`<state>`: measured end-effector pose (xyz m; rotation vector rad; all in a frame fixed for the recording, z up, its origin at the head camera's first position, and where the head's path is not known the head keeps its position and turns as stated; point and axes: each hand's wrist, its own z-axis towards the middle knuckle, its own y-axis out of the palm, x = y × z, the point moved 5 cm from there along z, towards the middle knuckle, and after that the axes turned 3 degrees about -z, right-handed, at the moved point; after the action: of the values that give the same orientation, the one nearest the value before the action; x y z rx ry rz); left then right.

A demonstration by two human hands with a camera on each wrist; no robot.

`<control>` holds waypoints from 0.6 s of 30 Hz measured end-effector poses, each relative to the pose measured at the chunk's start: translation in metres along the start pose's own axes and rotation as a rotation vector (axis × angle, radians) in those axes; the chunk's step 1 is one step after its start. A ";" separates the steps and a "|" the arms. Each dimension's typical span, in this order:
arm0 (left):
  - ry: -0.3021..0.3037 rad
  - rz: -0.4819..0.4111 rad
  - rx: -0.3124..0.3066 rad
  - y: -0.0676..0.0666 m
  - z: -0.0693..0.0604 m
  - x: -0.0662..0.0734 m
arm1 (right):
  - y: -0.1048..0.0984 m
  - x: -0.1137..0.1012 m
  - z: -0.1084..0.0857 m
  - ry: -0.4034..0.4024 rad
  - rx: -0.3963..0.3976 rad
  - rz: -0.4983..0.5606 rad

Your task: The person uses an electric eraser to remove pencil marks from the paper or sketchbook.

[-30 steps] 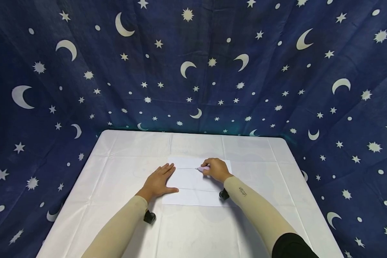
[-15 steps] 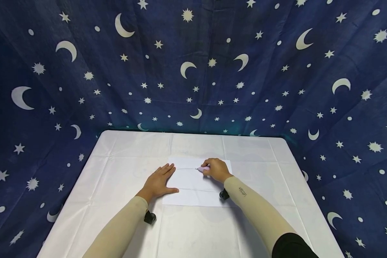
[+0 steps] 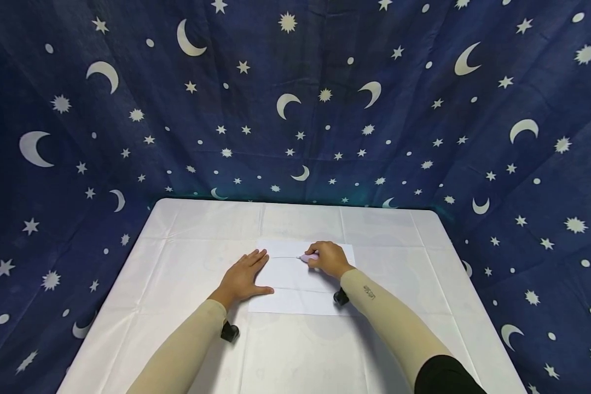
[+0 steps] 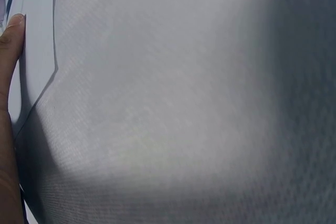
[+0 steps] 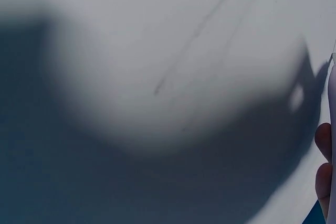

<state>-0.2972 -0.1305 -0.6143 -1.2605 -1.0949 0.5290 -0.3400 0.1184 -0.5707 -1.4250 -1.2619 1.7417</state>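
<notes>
A white sheet of paper point(image 3: 295, 302) lies on the table, with a thin dark line point(image 3: 283, 257) across its upper part and a fainter line lower down. My left hand point(image 3: 243, 278) rests flat at the paper's left side, fingers spread and thumb out; its thumb point(image 4: 12, 38) shows at the left edge of the left wrist view. My right hand point(image 3: 331, 259) grips a lilac tool point(image 3: 308, 257) with a slim pointed tip at the right end of the dark line. In the right wrist view only the tool's edge and two fingertips point(image 5: 323, 141) appear; its exact kind is unclear.
A creased white cloth point(image 3: 295, 355) covers the table under the paper. Behind and beside it hangs a dark blue curtain point(image 3: 256, 104) with moons and stars. Small black cameras point(image 3: 230, 331) sit at both wrists, below the beige sleeves point(image 3: 182, 345).
My right hand and the lilac tool have shifted very slightly left along the line. My left hand keeps its place on the paper.
</notes>
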 end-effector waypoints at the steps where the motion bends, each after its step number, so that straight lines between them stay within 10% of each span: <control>1: 0.000 0.000 -0.001 0.000 0.000 0.000 | 0.000 -0.001 0.000 -0.005 0.001 -0.003; 18: 0.025 0.006 0.025 -0.003 0.000 0.003 | -0.008 0.012 -0.008 0.049 -0.015 0.003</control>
<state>-0.2963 -0.1293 -0.6109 -1.2458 -1.0610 0.5281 -0.3366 0.1345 -0.5688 -1.4695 -1.2500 1.6929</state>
